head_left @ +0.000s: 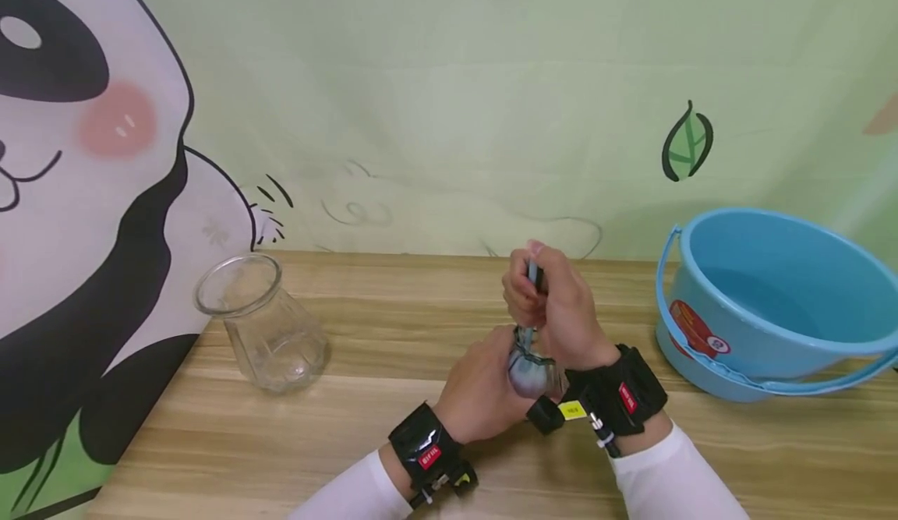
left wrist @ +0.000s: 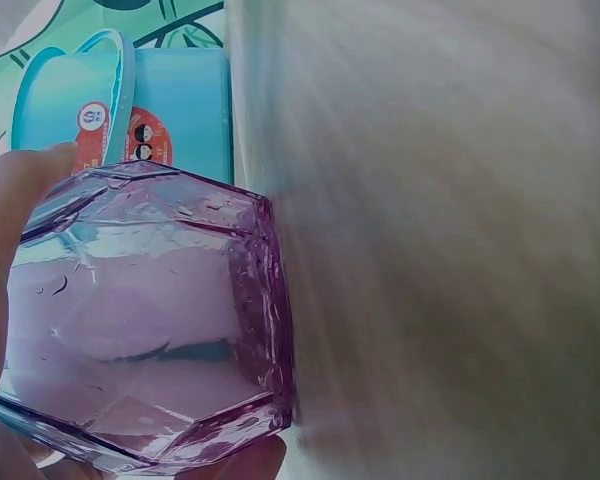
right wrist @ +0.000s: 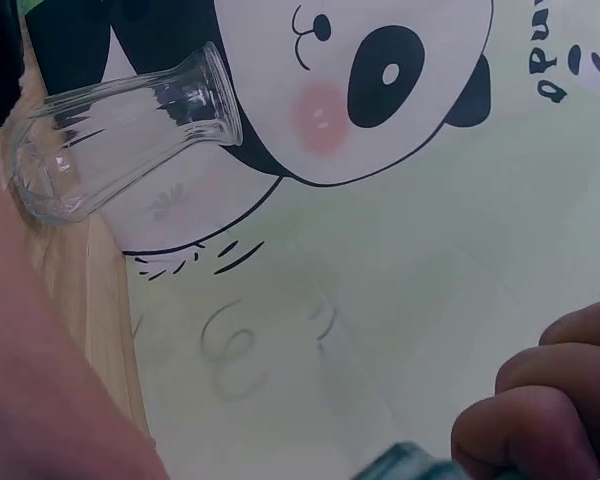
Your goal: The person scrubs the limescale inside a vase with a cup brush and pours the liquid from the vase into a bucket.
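My left hand (head_left: pixel 477 391) holds a faceted, purple-tinted glass (left wrist: pixel 150 320), thumb on one side and fingertips on the other in the left wrist view. In the head view the glass lies tilted and is mostly covered by the hands. Above it my right hand (head_left: pixel 564 305) is closed in a fist around a light blue and black tool handle (head_left: pixel 531 286), thumb uppermost. The handle runs down to the glass's mouth. A pale mass and a dark teal sliver show through the glass wall; what they are, I cannot tell.
To the left on the wooden table (head_left: pixel 365 302) stands a clear glass jar (head_left: pixel 277 341) with a flared rim. A light blue bucket (head_left: pixel 765 325) with its handle lowered stands at the right. Behind the table hangs a green panda-print cloth (head_left: pixel 421 114).
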Demonstrator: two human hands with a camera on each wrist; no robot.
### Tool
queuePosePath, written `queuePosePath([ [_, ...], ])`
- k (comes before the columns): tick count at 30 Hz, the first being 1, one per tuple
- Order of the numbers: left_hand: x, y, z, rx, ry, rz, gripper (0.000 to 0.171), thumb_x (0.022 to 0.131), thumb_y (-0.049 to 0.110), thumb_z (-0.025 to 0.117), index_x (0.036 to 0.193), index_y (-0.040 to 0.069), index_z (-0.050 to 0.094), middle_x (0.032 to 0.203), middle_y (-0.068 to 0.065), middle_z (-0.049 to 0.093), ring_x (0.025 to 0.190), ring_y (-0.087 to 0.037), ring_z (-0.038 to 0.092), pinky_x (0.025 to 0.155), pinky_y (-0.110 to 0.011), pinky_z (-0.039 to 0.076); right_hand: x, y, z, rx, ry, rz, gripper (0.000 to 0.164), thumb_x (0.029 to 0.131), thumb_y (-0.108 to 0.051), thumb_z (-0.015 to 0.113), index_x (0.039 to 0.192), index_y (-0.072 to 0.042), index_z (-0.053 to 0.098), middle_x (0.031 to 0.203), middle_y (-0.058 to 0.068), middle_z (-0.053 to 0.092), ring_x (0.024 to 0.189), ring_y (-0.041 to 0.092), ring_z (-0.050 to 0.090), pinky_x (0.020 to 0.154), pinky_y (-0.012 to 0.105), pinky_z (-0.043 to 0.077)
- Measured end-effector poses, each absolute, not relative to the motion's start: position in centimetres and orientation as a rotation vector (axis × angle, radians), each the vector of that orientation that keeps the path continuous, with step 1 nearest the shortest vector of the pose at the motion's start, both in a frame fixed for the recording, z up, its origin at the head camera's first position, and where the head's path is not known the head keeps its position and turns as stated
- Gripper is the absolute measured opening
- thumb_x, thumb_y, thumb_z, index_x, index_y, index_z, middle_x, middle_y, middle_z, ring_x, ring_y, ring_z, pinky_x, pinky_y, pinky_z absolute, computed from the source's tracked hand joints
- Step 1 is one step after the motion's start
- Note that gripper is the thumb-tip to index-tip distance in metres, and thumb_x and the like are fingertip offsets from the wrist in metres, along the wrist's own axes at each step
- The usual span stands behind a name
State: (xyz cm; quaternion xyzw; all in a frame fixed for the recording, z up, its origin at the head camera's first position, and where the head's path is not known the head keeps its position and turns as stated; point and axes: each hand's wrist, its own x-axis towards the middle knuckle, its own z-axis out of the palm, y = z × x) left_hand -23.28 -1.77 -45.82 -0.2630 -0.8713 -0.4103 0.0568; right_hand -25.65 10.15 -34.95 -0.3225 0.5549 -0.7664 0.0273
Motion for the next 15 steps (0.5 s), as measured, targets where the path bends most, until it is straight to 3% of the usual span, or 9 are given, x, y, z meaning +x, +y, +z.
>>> queuePosePath([
  [5, -23.1, -2.1, -46.1, -0.712, -2.715, -1.17, 0.071, 0.059, 0.053, 0.086, 0.115, 0.024, 0.053, 0.094, 0.01, 0.054, 0.076, -0.008, 0.051, 0.055, -0.025, 0.044, -26.1, 10.5, -35.2, -1.013, 1.642, -2.343, 0.044, 0.103, -0.022, 0.019, 0.062, -0.01, 0.029, 0.051, 0.0, 0.021, 0.04, 0.016, 0.017, 0.035, 0.036, 0.009],
  [15, -23.3, -2.0, -46.2, -0.741, -2.702, -1.243, 0.072, 0.061, 0.054, 0.085, 0.117, 0.026, 0.05, 0.098, 0.01, 0.055, 0.079, -0.007, 0.053, 0.06, -0.024, 0.047, -25.3, 11.4, -35.2, -1.073, 1.565, -2.336, 0.041, 0.101, -0.02, 0.017, 0.064, -0.01, 0.03, 0.052, 0.0, 0.019, 0.04, 0.014, 0.017, 0.035, 0.035, 0.008],
])
